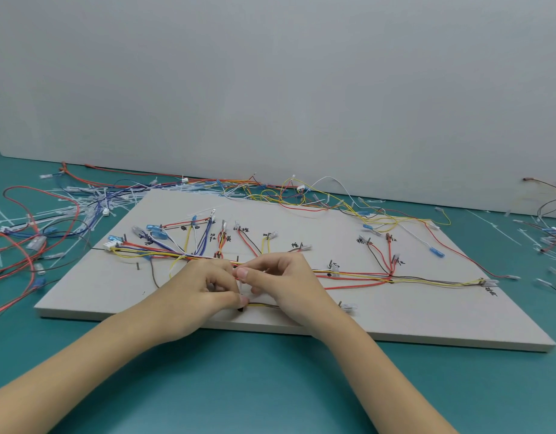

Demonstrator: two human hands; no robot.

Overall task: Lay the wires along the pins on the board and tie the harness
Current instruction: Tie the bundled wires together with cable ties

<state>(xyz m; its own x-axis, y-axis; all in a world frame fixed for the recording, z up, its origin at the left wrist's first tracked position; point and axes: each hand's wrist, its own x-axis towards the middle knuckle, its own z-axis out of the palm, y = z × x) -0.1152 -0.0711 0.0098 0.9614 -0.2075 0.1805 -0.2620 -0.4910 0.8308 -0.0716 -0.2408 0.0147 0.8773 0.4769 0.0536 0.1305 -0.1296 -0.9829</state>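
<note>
My left hand (204, 286) and right hand (286, 283) met at six o'clock on the board (395, 311), each pinching a white cable tie (241, 285) around the wires (358, 275), which trailed toward three o'clock.

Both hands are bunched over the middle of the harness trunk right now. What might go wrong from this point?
1. The left hand and right hand pinch a white cable tie at the wire bundle; cinching it could pull wires off the pins.
2. The hands hide the trunk, so a stray wire may be missed.
3. The forearms lie near loose wires beside the board and could snag them.
</note>
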